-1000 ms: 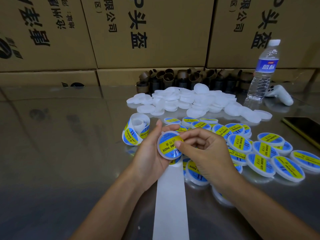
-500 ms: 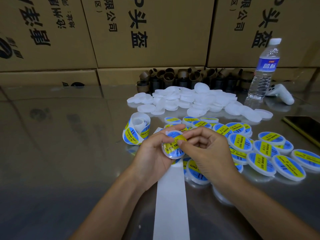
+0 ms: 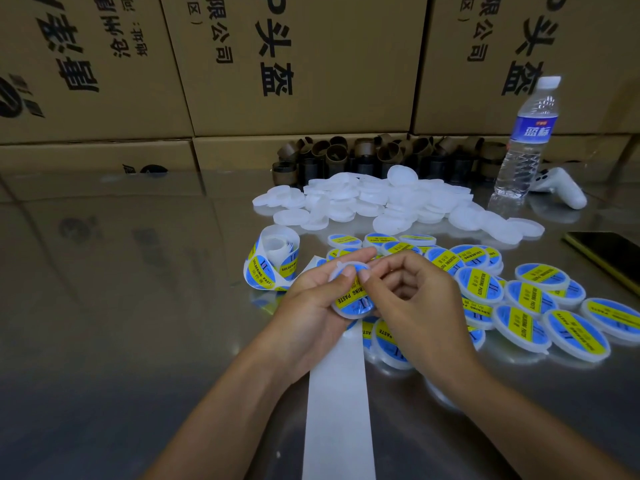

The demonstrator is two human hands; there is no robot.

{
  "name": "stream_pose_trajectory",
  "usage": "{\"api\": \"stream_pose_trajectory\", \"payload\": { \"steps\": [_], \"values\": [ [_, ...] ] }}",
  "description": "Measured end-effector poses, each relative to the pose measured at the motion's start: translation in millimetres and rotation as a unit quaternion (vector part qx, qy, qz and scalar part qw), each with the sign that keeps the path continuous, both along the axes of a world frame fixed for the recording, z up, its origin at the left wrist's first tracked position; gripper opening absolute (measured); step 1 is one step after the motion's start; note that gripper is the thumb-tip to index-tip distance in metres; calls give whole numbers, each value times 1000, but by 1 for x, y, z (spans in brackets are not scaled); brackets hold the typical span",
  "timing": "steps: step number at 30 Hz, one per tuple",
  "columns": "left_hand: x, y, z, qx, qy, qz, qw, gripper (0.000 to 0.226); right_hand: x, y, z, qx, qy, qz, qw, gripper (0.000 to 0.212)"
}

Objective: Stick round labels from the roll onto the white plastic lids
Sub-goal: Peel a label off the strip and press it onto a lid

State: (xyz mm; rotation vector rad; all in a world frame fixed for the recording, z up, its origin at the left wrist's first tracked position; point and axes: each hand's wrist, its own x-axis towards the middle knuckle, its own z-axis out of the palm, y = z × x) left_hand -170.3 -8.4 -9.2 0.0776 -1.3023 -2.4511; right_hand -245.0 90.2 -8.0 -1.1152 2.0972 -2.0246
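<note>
Two hands meet over the steel table [image 3: 138, 306]: the left hand [image 3: 308, 303] cradles a labelled lid [image 3: 353, 301], thumb on its face, and the right hand [image 3: 419, 299], fingers curled, seems to pinch its upper edge. The label roll [image 3: 270, 261] stands just left; plain white lids [image 3: 381, 199] lie piled beyond.

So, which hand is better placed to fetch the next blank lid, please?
Probably the right hand: it pinches the lid at its edge, pressing the label; the left hand carries it.

lid [image 3: 352, 301] tipped flatter, left hand [image 3: 308, 301] thumb atop
</note>
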Motion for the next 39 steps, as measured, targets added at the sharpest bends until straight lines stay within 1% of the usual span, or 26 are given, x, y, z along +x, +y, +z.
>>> {"api": "stream_pose_trajectory", "payload": {
  "steps": [5, 8, 11, 12, 14, 15, 17, 19, 20, 23, 25, 27, 30, 33, 36, 39],
  "values": [
    [0, 0, -1, -12, 7, 1, 1000, 37, -3, 2, -1, 27, 74, -40, 996, 16],
    [0, 1, -1, -18, 11, 2, 1000, 37, -2, 2, -3, 44, 134, -57, 988, 16],
    [0, 0, 1, -20, 16, -2, 1000, 38, -2, 3, -5, 93, 192, -81, 974, 23],
    [1, 0, 1, -20, 18, -2, 1000, 37, -3, 4, -5, 110, 190, -87, 972, 28],
    [2, -1, 2, -19, 20, 1, 1000, 34, -6, 4, -3, 120, 142, -76, 980, 35],
    [2, -1, 3, -19, 23, -1, 1000, 33, -7, 4, -2, 109, 103, -58, 987, 35],
    [3, -1, 3, -24, 31, -8, 999, 31, -7, 4, 2, 57, 0, 0, 998, 31],
    [3, -2, 3, -35, 35, -11, 999, 32, -8, 4, 4, 10, -95, 66, 993, 24],
    [3, -3, 3, -36, 35, -10, 999, 33, -9, 4, 5, -1, -115, 88, 989, 22],
    [2, -4, 1, -28, 27, 2, 999, 32, -8, 4, 5, -1, -106, 130, 986, 26],
    [0, -3, 0, -38, 19, 18, 999, 30, -7, 3, 4, 6, -90, 137, 986, 24],
    [0, -3, -1, -72, -5, 48, 996, 30, -6, 3, 3, -4, -86, 134, 987, 17],
    [1, -2, -3, -133, -35, 96, 986, 38, -7, 4, 3, -23, -95, 127, 987, 15],
    [1, -2, -3, -139, -37, 117, 983, 39, -8, 3, 2, -10, -92, 123, 988, 12],
    [0, -2, -2, -132, -31, 128, 982, 30, -8, 2, 1, 4, -91, 118, 989, 13],
    [0, -3, -4, -139, -29, 125, 982, 29, -7, 2, 2, -4, -74, 106, 992, 13]
  ]
}}
